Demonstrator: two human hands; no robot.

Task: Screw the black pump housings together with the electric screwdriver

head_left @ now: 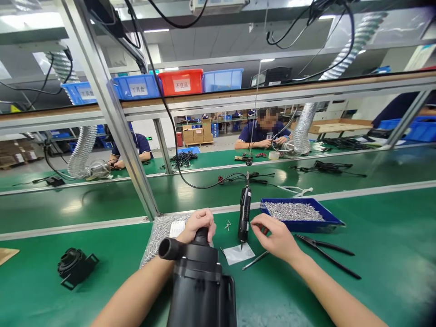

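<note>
Resting at far left: a small black fitting (77, 268) with a round neck and looped bracket, on the green tabletop (116, 245), well apart from both hands.
Clear bag: a bag of screws (153, 236) with a white label (176, 228), lying partly hidden behind the left forearm.
Left hand: the left hand (200, 224) has its fingers wrapped round the top spout of the black pump.
Black pump: the pump (197, 290) is at front centre, its side spout pointing left, its lower end out of view.
Loose screws: a few loose screws (228, 225) lie between the left hand and the screwdriver.
Screwdriver: the black electric screwdriver (244, 213) hangs bit-down over a white packet (235, 255); a metal rod (255, 261) lies beside the packet.
Right hand: the right hand (275, 235) is just beside the screwdriver, fingers bent, with a narrow gap at the tips; whether they pinch anything, I cannot tell.
Blue tray: the tray (315, 225) behind the right hand is heaped with screws.
Pliers: long-handled black pliers (327, 255) lie right of the right wrist, handles spread.
</note>
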